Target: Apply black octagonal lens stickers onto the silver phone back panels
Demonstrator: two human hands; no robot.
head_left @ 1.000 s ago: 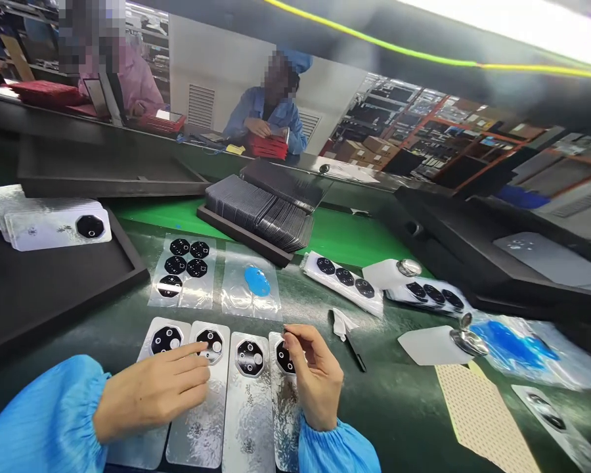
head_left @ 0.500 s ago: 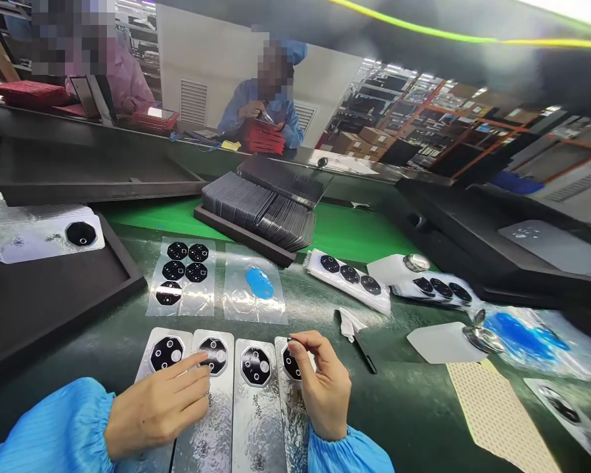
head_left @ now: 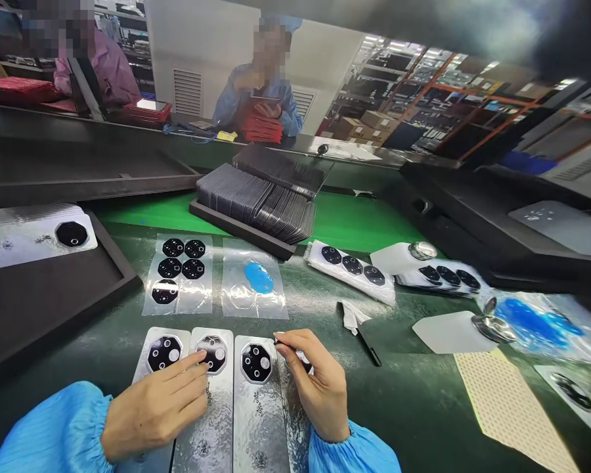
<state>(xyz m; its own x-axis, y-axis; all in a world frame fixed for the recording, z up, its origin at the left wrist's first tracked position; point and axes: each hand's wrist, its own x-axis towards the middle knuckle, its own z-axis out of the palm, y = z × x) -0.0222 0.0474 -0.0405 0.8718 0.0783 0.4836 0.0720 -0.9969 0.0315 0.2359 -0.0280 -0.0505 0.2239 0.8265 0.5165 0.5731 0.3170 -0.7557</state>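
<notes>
Several silvery phone back panels (head_left: 256, 420) lie side by side in front of me, each with a black octagonal camera plate at its top end. My left hand (head_left: 160, 407) rests over the two left panels, fingers stretched out, with a fingertip at the second panel's camera plate (head_left: 217, 349). The third panel's camera plate (head_left: 256, 363) shows in full. Above the rightmost panel, my right hand (head_left: 318, 381) pinches thumb and forefinger together; a tiny dark bit shows at the tips, too small to name. That hand partly covers the rightmost panel's plate (head_left: 303, 362).
Behind the panels lie a sheet of black octagonal stickers (head_left: 181, 269) and a clear sheet with a blue patch (head_left: 259, 277). A black tray (head_left: 123, 263) holds stacked panels at left. Dispenser bottles (head_left: 492, 326) and a black tool (head_left: 369, 345) lie right. Two co-workers sit opposite.
My right hand has shifted slightly left across the top of the rightmost panel, fingers still pinched. The left hand has barely moved. The view has tilted a little.
</notes>
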